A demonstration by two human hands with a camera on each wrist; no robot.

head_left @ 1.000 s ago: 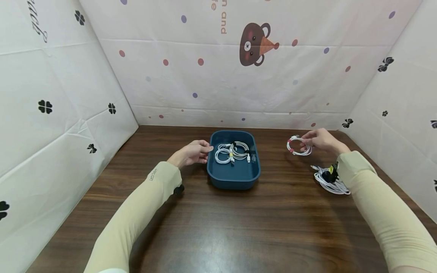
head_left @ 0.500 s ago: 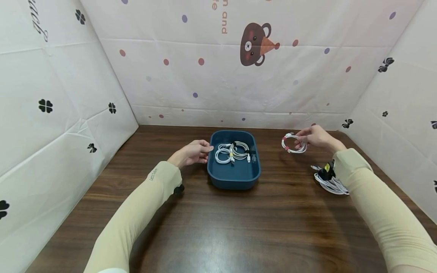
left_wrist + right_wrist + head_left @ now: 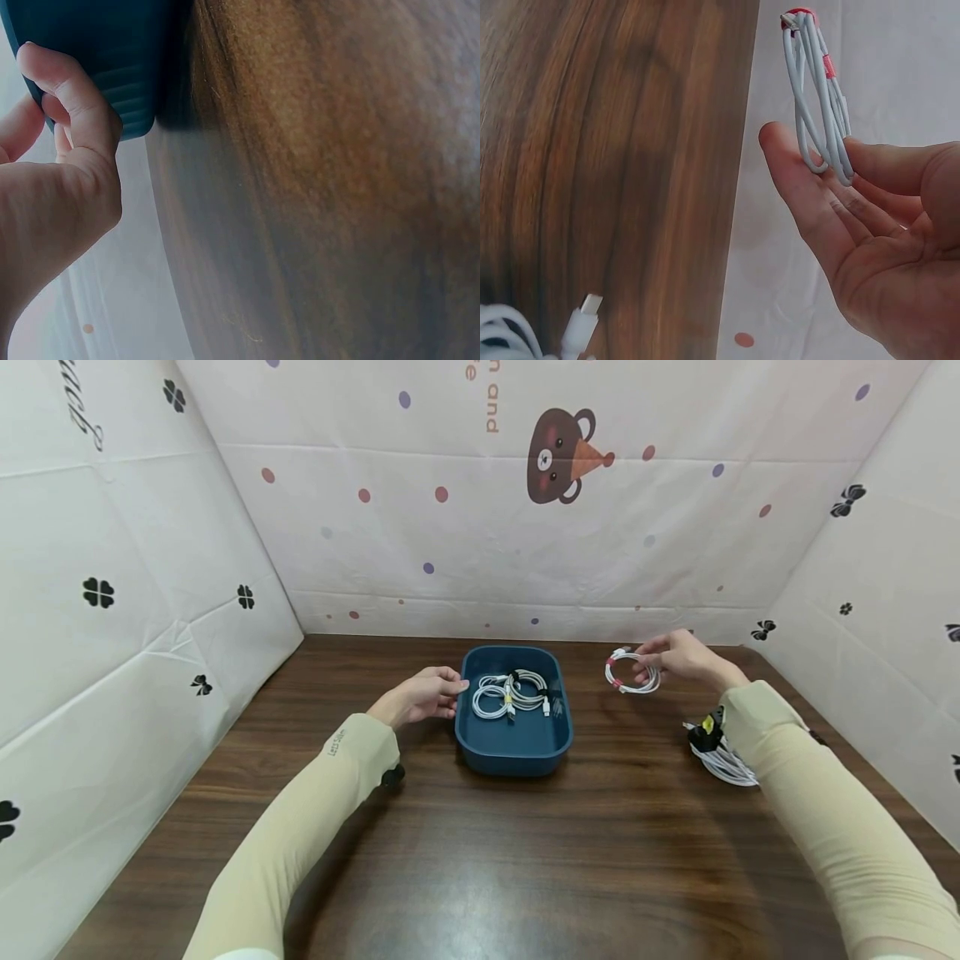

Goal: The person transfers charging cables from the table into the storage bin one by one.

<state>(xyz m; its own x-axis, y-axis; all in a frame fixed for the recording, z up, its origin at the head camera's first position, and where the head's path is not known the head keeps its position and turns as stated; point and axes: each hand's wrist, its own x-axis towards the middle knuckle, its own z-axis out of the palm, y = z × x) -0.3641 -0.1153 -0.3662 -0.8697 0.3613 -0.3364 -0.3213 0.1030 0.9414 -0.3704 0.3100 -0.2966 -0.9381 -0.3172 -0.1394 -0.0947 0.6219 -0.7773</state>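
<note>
A coiled white charging cable (image 3: 619,680) with red ties hangs from my right hand (image 3: 681,658), above the table and to the right of the blue bin. In the right wrist view, thumb and fingers pinch the edge of the coil (image 3: 821,97). My left hand (image 3: 427,695) grips the left rim of the blue bin (image 3: 510,762); the left wrist view shows thumb and fingers on either side of the bin's rim (image 3: 45,124). Inside the bin lie coiled white cables, one with a yellow tie (image 3: 489,702) and one with black ties (image 3: 534,681).
More coiled white cable (image 3: 727,767) lies on the brown wooden table (image 3: 480,860) under my right wrist, partly hidden by the sleeve and the black wrist camera. Patterned white sheets (image 3: 360,543) wall the table at the back and both sides.
My right hand has moved left toward the bin and slightly up, carrying the red-tied cable. The left hand and the bin have stayed in place.
</note>
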